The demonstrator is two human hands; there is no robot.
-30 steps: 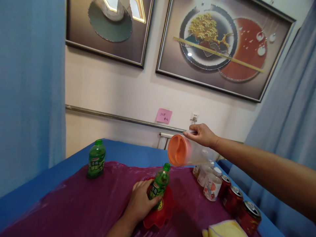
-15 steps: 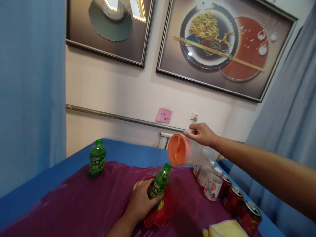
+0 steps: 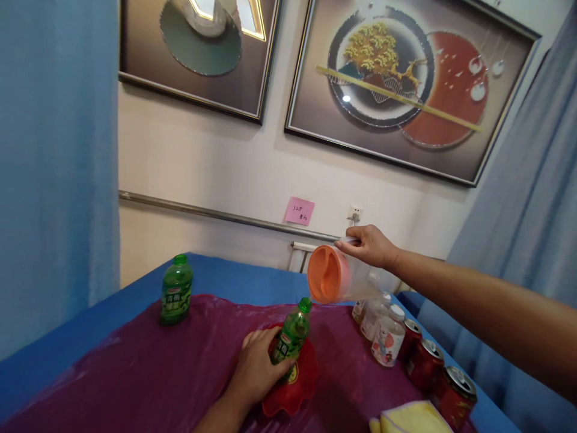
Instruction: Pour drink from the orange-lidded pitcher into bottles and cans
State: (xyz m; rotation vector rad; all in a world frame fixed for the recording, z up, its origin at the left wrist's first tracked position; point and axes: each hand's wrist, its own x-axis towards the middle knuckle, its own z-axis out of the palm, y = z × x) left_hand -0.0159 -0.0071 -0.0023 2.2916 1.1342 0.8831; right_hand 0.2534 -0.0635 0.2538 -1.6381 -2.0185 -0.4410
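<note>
Fingers of the left hand (image 3: 258,365) are partly closed around a green plastic bottle (image 3: 296,332), spread only as wide as its body, with the thumb across the near side and the other fingers reaching behind. Up and to the right of them, the fingers of the right hand (image 3: 373,246) are curled tight on the handle of a clear pitcher with an orange top (image 3: 328,274).

The relation that counts is between the two openings. The bottle's long axis rises from the left fingers and leans right in the view, so its uncapped mouth sits above the thumb. The pitcher hangs below the right fingers with its long axis tipped almost level, orange end facing left and its lower lip just beside and slightly above the bottle's mouth. Whether they touch, or liquid is running between them, I cannot tell. The left hand is nearer to the bottle, the right to the pitcher.

Under the left fingers lies a red scalloped dish (image 3: 303,394); whether the bottle's base rests in it is hidden. Another green bottle (image 3: 176,296) stands well apart, to the left of and beyond the left fingers
</note>
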